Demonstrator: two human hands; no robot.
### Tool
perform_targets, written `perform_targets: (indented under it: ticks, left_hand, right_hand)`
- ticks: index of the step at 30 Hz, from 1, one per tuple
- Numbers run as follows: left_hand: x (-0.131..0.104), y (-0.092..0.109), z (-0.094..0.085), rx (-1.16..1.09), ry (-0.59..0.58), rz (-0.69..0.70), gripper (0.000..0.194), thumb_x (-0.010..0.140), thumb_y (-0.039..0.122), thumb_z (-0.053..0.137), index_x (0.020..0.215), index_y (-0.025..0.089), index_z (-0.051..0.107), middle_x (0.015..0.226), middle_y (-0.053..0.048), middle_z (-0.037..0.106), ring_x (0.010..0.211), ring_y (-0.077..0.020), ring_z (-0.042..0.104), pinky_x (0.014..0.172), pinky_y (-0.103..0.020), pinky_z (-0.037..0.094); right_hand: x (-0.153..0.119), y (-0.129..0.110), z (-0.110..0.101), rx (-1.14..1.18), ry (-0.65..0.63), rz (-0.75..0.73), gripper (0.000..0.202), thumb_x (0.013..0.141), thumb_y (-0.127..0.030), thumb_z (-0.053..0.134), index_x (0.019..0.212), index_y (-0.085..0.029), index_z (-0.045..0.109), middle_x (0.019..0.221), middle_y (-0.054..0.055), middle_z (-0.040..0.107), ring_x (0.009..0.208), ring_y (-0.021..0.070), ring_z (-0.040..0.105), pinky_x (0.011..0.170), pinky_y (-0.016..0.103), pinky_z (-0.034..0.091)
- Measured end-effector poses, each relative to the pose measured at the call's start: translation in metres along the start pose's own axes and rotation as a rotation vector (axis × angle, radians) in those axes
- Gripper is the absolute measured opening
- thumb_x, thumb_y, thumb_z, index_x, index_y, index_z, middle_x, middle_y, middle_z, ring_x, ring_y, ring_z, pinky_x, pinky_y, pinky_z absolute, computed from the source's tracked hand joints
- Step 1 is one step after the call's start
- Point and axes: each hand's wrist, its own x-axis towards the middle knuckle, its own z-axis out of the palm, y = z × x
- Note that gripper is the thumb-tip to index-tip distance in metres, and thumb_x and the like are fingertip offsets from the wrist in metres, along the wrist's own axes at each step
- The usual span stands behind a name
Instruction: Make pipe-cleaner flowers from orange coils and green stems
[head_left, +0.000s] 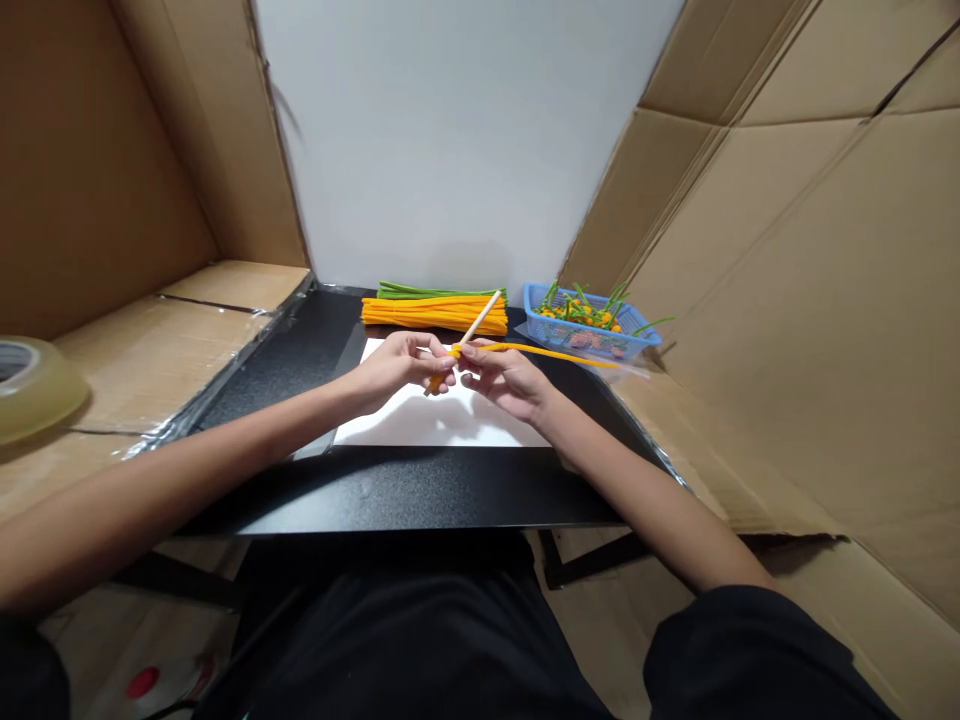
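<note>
While we hold both hands over the paper (420, 428), left hand (401, 368) pinches the stick (481, 317), right hand (516, 380) the orange stem (559, 353), tail toward three o'clock. Stem likely light, soft, bendable; we'd grip near the stick, itself stiff. Beyond: orange bundle (435, 313), twelve o'clock; basket (538, 329), one o'clock.

Apparently a makeshift craft booth: cardboard walls (810, 260) enclosing a small black table (420, 490) with orange stems (435, 314).
</note>
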Motion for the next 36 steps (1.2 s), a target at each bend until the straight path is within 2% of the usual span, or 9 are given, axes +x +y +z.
perform_targets:
  ticks: [4, 10, 14, 17, 22, 25, 28, 32, 36]
  left_hand:
    - [-0.001, 0.000, -0.002, -0.138, -0.128, -0.071, 0.032, 0.072, 0.031, 0.086, 0.072, 0.012, 0.060, 0.065, -0.003, 0.066, 0.056, -0.0077, 0.058, 0.055, -0.020, 0.043]
    - [-0.004, -0.008, 0.007, 0.008, 0.061, 0.068, 0.042, 0.069, 0.033, 0.090, 0.082, 0.015, 0.054, 0.068, -0.007, 0.073, 0.059, -0.0163, 0.067, 0.058, -0.027, 0.050]
    - [-0.003, -0.005, 0.008, -0.048, 0.036, 0.069, 0.039, 0.070, 0.031, 0.089, 0.080, 0.015, 0.054, 0.067, -0.007, 0.072, 0.058, -0.0147, 0.065, 0.057, -0.025, 0.049]
    - [-0.003, 0.001, 0.005, -0.177, -0.044, 0.042, 0.032, 0.073, 0.026, 0.086, 0.078, 0.012, 0.059, 0.065, -0.005, 0.069, 0.057, -0.0108, 0.061, 0.055, -0.021, 0.045]
    - [-0.004, 0.004, -0.002, -0.340, -0.304, -0.134, 0.030, 0.074, 0.028, 0.087, 0.076, 0.010, 0.062, 0.061, -0.003, 0.063, 0.051, -0.0071, 0.054, 0.050, -0.018, 0.040]
    - [-0.003, 0.003, -0.004, -0.370, -0.355, -0.174, 0.029, 0.075, 0.029, 0.086, 0.086, 0.010, 0.066, 0.060, -0.002, 0.061, 0.050, -0.0075, 0.051, 0.050, -0.020, 0.040]
    - [-0.001, -0.001, -0.003, -0.287, -0.229, -0.106, 0.031, 0.077, 0.033, 0.083, 0.088, 0.011, 0.065, 0.068, -0.005, 0.067, 0.057, -0.0113, 0.059, 0.056, -0.023, 0.047]
    - [-0.001, -0.007, 0.000, 0.101, 0.044, 0.179, 0.043, 0.070, 0.039, 0.088, 0.093, 0.015, 0.061, 0.081, -0.006, 0.072, 0.072, -0.0169, 0.069, 0.065, -0.028, 0.055]
    - [-0.006, -0.013, 0.003, 0.405, 0.132, 0.356, 0.045, 0.072, 0.042, 0.087, 0.094, 0.016, 0.058, 0.075, -0.003, 0.071, 0.064, -0.0171, 0.070, 0.060, -0.026, 0.055]
  right_hand:
    - [-0.001, -0.003, -0.002, 0.007, -0.097, 0.016, 0.025, 0.062, -0.029, 0.093, 0.075, -0.020, 0.072, 0.076, -0.003, 0.067, 0.076, 0.0121, 0.059, 0.072, 0.027, 0.045]
    - [0.002, 0.001, -0.001, -0.017, -0.035, 0.039, 0.028, 0.058, -0.026, 0.092, 0.077, -0.020, 0.072, 0.075, -0.003, 0.069, 0.071, 0.0131, 0.060, 0.073, 0.031, 0.047]
    - [0.002, -0.001, -0.002, -0.018, -0.058, 0.039, 0.027, 0.061, -0.027, 0.091, 0.080, -0.019, 0.075, 0.077, -0.002, 0.068, 0.075, 0.0132, 0.060, 0.073, 0.029, 0.047]
    - [0.000, -0.003, -0.003, 0.021, -0.090, 0.030, 0.026, 0.064, -0.029, 0.090, 0.083, -0.020, 0.075, 0.079, -0.002, 0.067, 0.076, 0.0121, 0.059, 0.068, 0.025, 0.046]
    - [-0.005, -0.002, 0.000, -0.006, -0.200, -0.004, 0.030, 0.062, -0.034, 0.093, 0.081, -0.021, 0.074, 0.082, -0.002, 0.068, 0.078, 0.0128, 0.059, 0.072, 0.027, 0.049]
    - [-0.006, -0.001, 0.003, -0.056, -0.180, -0.051, 0.035, 0.059, -0.037, 0.095, 0.085, -0.022, 0.077, 0.083, 0.000, 0.070, 0.079, 0.0136, 0.059, 0.072, 0.028, 0.048]
    - [-0.005, 0.000, 0.004, -0.110, -0.088, -0.153, 0.033, 0.059, -0.039, 0.094, 0.082, -0.022, 0.079, 0.080, 0.001, 0.070, 0.076, 0.0145, 0.058, 0.070, 0.030, 0.047]
    - [0.000, 0.005, 0.004, -0.149, 0.023, -0.200, 0.033, 0.055, -0.039, 0.095, 0.079, -0.021, 0.079, 0.076, 0.000, 0.069, 0.071, 0.0144, 0.058, 0.068, 0.031, 0.044]
    - [0.002, 0.011, 0.005, -0.167, 0.047, -0.188, 0.034, 0.052, -0.037, 0.097, 0.073, -0.021, 0.076, 0.073, -0.001, 0.068, 0.071, 0.0138, 0.059, 0.070, 0.031, 0.044]
